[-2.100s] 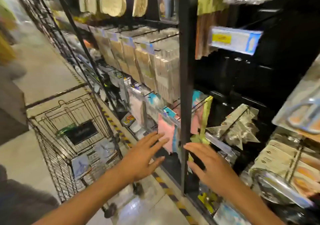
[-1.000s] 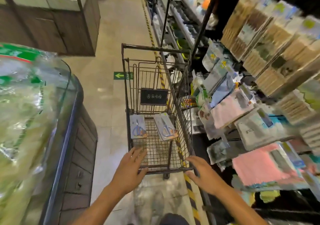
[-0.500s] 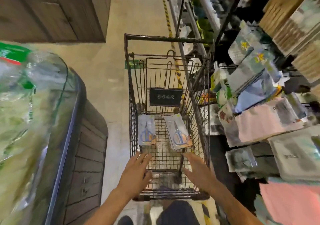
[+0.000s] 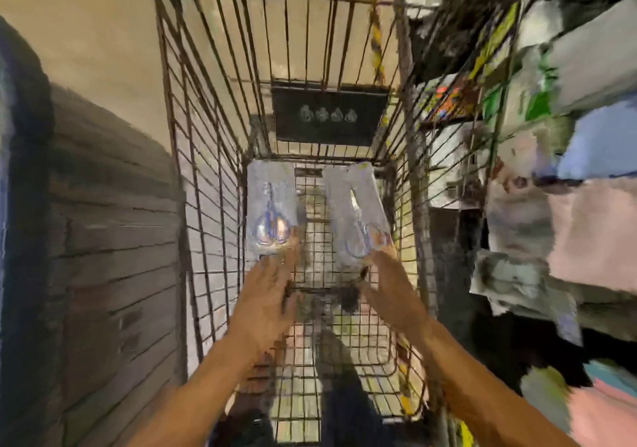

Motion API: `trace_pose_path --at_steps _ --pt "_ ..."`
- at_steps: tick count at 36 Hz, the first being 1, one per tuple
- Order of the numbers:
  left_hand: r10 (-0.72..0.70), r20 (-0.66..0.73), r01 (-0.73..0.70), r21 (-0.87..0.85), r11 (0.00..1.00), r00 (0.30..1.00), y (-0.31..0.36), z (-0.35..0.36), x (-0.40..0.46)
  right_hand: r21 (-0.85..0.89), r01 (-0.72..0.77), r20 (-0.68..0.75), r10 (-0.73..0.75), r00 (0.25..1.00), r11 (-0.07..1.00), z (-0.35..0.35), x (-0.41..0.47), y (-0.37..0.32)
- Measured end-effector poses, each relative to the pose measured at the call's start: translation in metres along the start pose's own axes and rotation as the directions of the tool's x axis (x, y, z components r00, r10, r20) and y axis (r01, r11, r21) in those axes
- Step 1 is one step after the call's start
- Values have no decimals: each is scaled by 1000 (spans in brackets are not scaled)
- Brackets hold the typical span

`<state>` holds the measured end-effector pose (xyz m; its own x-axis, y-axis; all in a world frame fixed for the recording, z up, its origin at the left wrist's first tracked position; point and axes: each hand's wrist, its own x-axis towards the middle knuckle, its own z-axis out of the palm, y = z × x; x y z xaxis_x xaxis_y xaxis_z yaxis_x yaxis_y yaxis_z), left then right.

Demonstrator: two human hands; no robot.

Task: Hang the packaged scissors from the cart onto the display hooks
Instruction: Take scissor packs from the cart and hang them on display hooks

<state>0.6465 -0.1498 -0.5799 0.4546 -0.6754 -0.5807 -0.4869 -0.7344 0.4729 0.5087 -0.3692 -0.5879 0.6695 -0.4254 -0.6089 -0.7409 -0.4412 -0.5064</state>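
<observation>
Two scissor packs lay flat on cart point(image 4: 193, 177) floor at far end: left pack point(image 4: 270, 213), right pack point(image 4: 358, 214), apart w/ mesh between. Left hand point(image 4: 267, 295) reached in, grip spread, fingertips touching left pack's near edge, nothing held. Right hand point(image 4: 389, 291) same at right pack. Blurry. Advice: slide fingers under near edge, pinch card firmly, lift clear of wire. Display rack point(image 4: 537, 177) w/ hung goods at right.

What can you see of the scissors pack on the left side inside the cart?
The left scissors pack is a flat, pale card under what looks like clear shiny plastic, with blue-handled scissors inside, handles toward the person. It lies on the wire floor of the cart, along the left wall, apart from the other pack. The left hand reaches its near edge; the blur hides any grip.
</observation>
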Motion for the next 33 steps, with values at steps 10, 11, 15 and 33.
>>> trace_pose_path --at_steps 10,11,15,33 --pt "-13 34 13 10 1000 999 -33 25 72 216 40 -192 2 981 975 28 91 14" --pt "-7 28 7 9 1000 1000 -34 27 76 185 25 -228 19 973 982 29 100 14" --pt "-15 23 15 8 1000 1000 -45 37 84 125 -62 -313 99 945 990 52 130 37" --pt "-84 34 87 -86 993 996 -31 27 93 -9 -83 -497 67 865 997 63 134 57"
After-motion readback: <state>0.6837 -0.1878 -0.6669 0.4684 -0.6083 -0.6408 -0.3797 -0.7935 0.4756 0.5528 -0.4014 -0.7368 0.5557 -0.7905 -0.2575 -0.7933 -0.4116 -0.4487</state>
